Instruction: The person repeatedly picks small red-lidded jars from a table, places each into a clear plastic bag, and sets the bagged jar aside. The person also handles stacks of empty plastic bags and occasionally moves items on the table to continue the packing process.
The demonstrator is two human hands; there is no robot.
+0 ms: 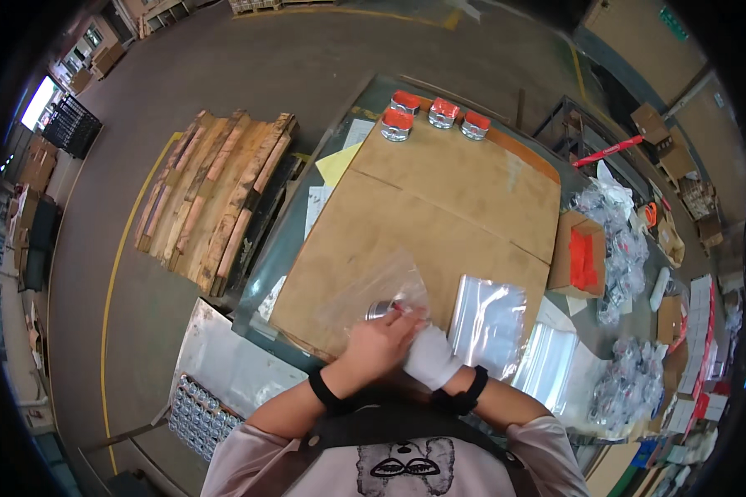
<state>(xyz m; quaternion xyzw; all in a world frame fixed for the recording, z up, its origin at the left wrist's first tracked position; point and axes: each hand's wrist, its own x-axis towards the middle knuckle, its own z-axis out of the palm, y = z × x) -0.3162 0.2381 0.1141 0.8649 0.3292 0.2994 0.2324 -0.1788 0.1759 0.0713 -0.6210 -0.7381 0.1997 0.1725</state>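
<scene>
Close to my body, a clear plastic bag [402,282] lies over the near edge of the cardboard sheet. Inside or under it is a short silvery metal cylinder [379,310] with a bit of red beside it; I cannot tell which. My bare left hand [379,341] is closed on the bag next to the cylinder, its fingers pointing right. My right hand [431,358], in a white glove, meets it from the right and grips the bag's edge; its fingertips are partly hidden. To the right lies a stack of flat clear bags [489,319].
Several metal cylinders with red tops [396,124] stand at the far end of the cardboard sheet [439,207]. On the right are an open box with red pieces [582,257] and heaps of bagged parts [626,257]. A wooden pallet [215,195] and a tray of metal parts [201,418] are left.
</scene>
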